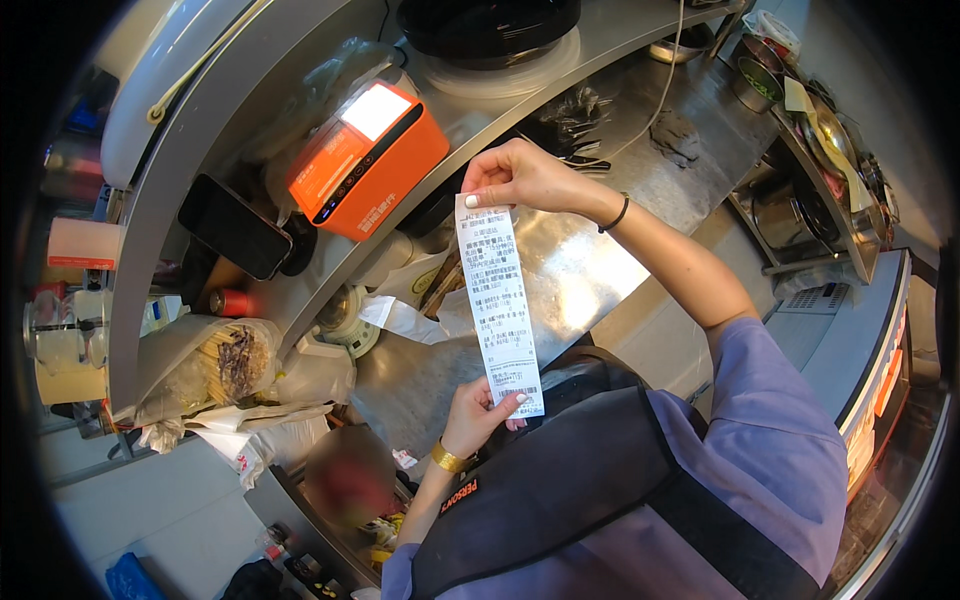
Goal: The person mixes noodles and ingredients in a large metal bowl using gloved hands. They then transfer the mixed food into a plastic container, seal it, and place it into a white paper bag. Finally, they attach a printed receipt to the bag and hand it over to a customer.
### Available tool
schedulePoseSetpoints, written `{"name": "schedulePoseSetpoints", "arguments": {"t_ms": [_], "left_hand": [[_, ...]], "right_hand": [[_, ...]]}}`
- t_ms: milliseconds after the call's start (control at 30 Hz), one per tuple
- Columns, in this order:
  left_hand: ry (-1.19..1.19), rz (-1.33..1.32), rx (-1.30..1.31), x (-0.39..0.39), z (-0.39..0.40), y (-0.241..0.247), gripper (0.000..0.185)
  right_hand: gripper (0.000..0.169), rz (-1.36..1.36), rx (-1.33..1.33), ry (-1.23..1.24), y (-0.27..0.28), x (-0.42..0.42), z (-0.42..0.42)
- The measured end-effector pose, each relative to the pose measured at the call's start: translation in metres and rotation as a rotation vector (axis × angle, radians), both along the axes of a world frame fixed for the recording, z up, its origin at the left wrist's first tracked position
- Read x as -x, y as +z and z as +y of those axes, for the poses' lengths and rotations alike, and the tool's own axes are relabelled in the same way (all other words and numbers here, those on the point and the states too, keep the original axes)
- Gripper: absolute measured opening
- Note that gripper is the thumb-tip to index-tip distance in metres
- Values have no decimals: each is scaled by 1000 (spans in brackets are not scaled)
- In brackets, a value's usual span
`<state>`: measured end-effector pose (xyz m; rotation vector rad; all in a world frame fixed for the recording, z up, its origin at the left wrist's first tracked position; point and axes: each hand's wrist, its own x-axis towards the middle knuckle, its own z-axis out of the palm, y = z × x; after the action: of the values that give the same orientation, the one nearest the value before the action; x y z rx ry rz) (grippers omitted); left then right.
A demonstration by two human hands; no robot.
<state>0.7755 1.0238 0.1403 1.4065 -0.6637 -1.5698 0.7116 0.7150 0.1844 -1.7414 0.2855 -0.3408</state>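
Note:
A long printed paper receipt [501, 300] is stretched between my two hands, its printed face turned up towards me. At its upper end my right hand [499, 180] pinches the paper between thumb and fingers; a dark band circles that wrist. My left hand [487, 409], with a gold bracelet at the wrist, grips the lower end near a printed code. Under the receipt lies a stainless-steel worktop [592, 292]. Beyond it, on a raised metal shelf, stands an orange receipt printer [367, 161] with a lit white patch on top.
A smartphone [236, 225] leans beside the printer. Below the shelf sit a kitchen scale [349, 322] and white paper bags [405, 315]. A bag of skewers [232, 356] is at left. Black utensils [570, 124] and a grey cloth [675, 139] lie on the worktop. Metal pots [757, 82] stand at right.

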Motion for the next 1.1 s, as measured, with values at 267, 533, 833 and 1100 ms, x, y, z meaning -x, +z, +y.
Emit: {"name": "schedulePoseSetpoints", "arguments": {"t_ms": [267, 533, 833, 1100], "left_hand": [[-18, -27, 20, 1, 0, -1, 15], [-19, -34, 20, 4, 1, -3, 16], [50, -826, 314, -21, -29, -5, 38], [37, -1366, 112, -46, -89, -18, 40]], "right_hand": [[15, 2, 9, -8, 2, 0, 2], [15, -2, -7, 7, -1, 2, 3], [12, 82, 325, 315, -4, 11, 13], [10, -42, 840, 252, -51, -15, 67]]}}
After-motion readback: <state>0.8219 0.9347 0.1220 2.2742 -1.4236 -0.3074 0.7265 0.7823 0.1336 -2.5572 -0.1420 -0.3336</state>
